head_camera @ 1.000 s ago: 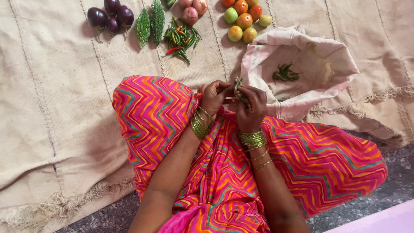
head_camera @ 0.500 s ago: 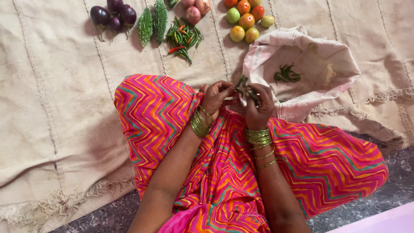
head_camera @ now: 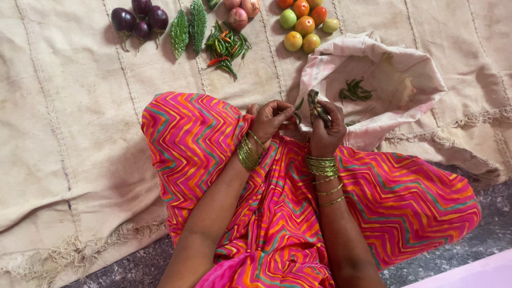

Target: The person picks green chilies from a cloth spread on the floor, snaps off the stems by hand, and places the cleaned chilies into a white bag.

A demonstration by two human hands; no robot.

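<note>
I sit on a beige cloth mat (head_camera: 64,133) in a pink zigzag garment (head_camera: 192,138). My right hand (head_camera: 326,128) grips a small bunch of green chillies (head_camera: 316,104), held upright beside the rim of a pale cloth bag (head_camera: 384,69). My left hand (head_camera: 269,120) pinches a single green chilli (head_camera: 298,105) just to the left of that bunch. The two hands are a short gap apart above my knee. More green chillies (head_camera: 354,90) lie inside the open bag.
Along the far edge of the mat lie purple aubergines (head_camera: 140,20), two bitter gourds (head_camera: 188,28), a pile of green and red chillies (head_camera: 226,45), onions (head_camera: 241,12) and several tomatoes (head_camera: 304,24). Grey stone floor (head_camera: 453,250) shows at the bottom.
My right hand has moved right and up toward the bag with the chilli bunch. My left hand has drawn one chilli away from it and the hands have parted.
</note>
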